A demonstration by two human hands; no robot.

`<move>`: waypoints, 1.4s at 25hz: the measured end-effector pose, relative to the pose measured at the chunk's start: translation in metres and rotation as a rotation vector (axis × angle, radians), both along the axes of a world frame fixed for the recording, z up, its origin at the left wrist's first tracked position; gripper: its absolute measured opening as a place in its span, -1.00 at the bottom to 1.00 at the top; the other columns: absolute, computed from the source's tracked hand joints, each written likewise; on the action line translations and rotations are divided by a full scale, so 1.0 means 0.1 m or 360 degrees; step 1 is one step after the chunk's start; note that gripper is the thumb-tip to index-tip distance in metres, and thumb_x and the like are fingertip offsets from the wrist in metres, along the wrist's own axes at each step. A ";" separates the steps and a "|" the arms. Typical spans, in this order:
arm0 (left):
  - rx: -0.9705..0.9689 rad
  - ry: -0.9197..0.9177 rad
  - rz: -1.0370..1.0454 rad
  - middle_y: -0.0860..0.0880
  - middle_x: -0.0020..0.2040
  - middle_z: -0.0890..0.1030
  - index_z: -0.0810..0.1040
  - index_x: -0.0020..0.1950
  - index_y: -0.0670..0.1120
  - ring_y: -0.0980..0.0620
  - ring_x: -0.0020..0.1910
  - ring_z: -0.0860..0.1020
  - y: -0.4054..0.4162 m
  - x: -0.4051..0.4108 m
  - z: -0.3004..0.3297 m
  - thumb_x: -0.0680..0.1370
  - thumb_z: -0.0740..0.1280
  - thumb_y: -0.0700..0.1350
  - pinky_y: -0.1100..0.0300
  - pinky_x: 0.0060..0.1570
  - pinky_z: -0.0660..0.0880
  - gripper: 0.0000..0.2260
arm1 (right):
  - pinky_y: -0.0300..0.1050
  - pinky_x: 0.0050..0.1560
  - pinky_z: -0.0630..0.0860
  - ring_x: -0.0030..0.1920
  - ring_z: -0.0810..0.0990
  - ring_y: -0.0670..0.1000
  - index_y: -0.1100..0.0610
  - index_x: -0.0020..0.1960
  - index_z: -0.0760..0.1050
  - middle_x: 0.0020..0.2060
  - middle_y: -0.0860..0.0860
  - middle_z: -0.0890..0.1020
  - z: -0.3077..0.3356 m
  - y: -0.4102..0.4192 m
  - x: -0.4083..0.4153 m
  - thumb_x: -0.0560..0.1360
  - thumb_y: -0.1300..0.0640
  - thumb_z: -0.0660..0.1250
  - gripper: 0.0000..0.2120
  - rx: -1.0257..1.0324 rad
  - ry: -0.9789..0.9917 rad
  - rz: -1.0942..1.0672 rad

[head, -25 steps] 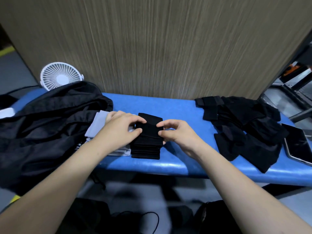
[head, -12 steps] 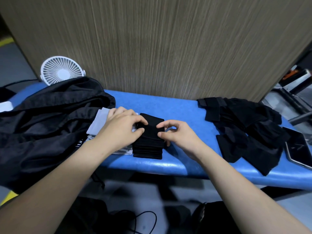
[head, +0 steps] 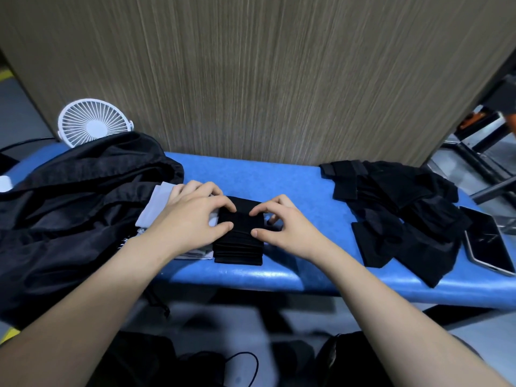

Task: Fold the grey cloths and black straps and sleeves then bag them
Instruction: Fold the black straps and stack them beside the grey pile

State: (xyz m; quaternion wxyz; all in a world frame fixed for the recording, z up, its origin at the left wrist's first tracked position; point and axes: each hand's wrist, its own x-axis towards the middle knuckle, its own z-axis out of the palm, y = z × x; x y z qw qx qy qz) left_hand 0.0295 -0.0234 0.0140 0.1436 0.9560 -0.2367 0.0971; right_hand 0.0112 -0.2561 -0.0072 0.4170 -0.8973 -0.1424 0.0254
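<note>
Both hands pinch the top piece of the folded black stack (head: 238, 238): the left hand (head: 192, 216) holds its left edge between thumb and curled fingers, the right hand (head: 282, 223) its right edge likewise. The stack sits near the front edge of the blue bench (head: 279, 177), touching the folded grey cloths (head: 156, 205) on its left. Beyond those lies the black bag (head: 78, 208); the unfolded black pile (head: 402, 216) waits well apart on the right, a phone (head: 487, 244) beside it. The step in hand appears to be squaring this fold on the stack; next, probably, letting go and reaching right for another loose piece.
</note>
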 end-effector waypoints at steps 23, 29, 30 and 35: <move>-0.0261 -0.0275 -0.0211 0.12 0.21 0.52 0.58 0.25 0.11 0.01 0.27 0.40 -1.03 0.22 0.00 0.46 0.22 0.23 0.10 0.25 0.19 -0.57 | 0.05 0.19 0.48 0.06 0.55 -0.02 -0.09 0.18 0.58 0.01 -0.08 0.53 0.12 -1.08 -0.09 0.46 -0.12 0.45 -0.68 -0.0518 -0.0299 -0.0358; -0.0265 -0.0285 -0.0214 0.07 0.30 0.49 0.56 0.28 0.09 0.00 0.36 0.36 -1.33 0.35 -0.07 0.48 0.20 0.22 0.14 0.35 0.13 -0.56 | 0.01 0.11 0.47 0.06 0.50 0.05 -0.06 0.19 0.55 0.06 -0.05 0.51 0.03 -1.53 0.23 0.44 -0.14 0.41 -0.65 -0.0838 -0.0423 -0.0665; -0.0267 -0.0292 -0.0202 0.07 0.30 0.49 0.56 0.28 0.09 -0.01 0.36 0.37 -1.36 0.37 -0.08 0.48 0.20 0.22 0.13 0.35 0.12 -0.57 | -0.01 0.08 0.46 0.05 0.49 0.06 -0.05 0.21 0.54 0.07 -0.04 0.50 0.02 -1.54 0.30 0.44 -0.15 0.40 -0.63 -0.0951 -0.0456 -0.0662; -0.0279 -0.0301 -0.0161 0.09 0.31 0.48 0.54 0.29 0.11 0.02 0.37 0.35 -1.43 0.52 -0.11 0.50 0.20 0.19 0.17 0.36 0.11 -0.59 | 0.01 0.04 0.44 0.07 0.48 0.12 -0.01 0.27 0.52 0.07 0.03 0.50 0.03 -1.56 0.77 0.45 -0.17 0.37 -0.55 -0.1333 -0.0527 -0.0612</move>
